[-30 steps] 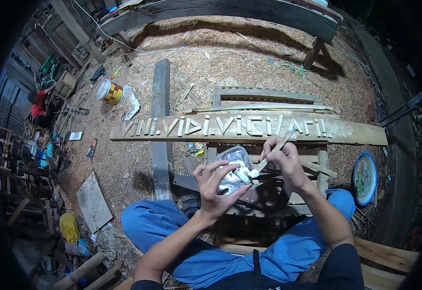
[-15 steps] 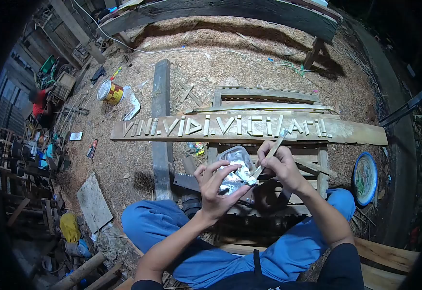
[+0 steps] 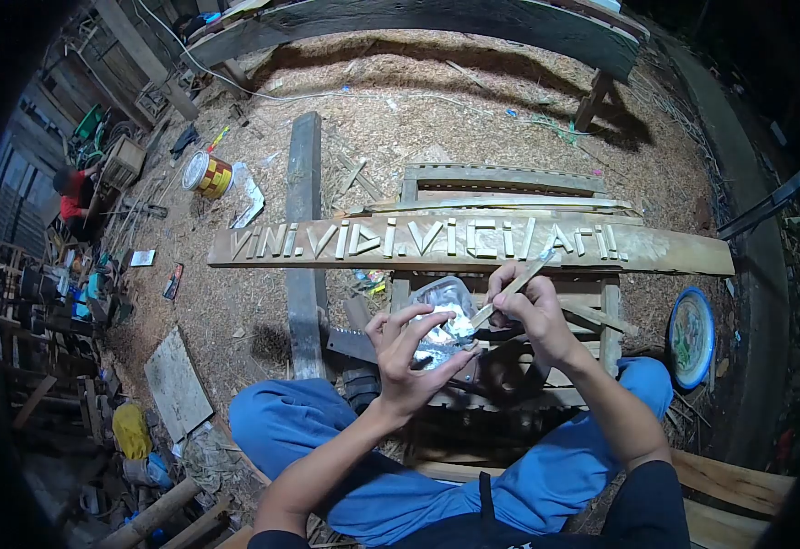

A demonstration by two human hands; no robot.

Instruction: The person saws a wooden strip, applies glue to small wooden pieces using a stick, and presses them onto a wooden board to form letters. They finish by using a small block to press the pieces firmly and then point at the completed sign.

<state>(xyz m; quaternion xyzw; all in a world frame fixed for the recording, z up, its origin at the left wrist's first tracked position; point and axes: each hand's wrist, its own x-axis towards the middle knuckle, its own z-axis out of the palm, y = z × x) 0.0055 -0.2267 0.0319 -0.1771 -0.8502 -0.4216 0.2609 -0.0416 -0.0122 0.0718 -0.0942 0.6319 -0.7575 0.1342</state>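
My left hand (image 3: 407, 355) is wrapped round a small clear plastic tub (image 3: 443, 291), its fingers over the rim. Inside the tub lies white paste (image 3: 455, 328), partly hidden by the fingers. My right hand (image 3: 537, 316) pinches a thin flat wooden stick (image 3: 535, 268), whose lower end is at the tub's right side, close to the paste. A bluish-white smear shows on its upper end. Just beyond both hands, a long wooden board (image 3: 684, 249) carries raised wooden letters (image 3: 427, 238) reading "VINI.VIDI.VICI/Ari!".
A saw blade (image 3: 352, 344) lies left of the tub. The board rests across a dark beam (image 3: 306, 174) and a slatted wooden frame (image 3: 610, 311). A round blue-rimmed tray (image 3: 713, 339) is at right, a paint bucket (image 3: 210, 176) at left. A person in red (image 3: 72, 197) is farther left.
The stick's lower end has shifted slightly up and left along the paste, and its upper end has moved a little right. My left hand and the tub stay nearly still.
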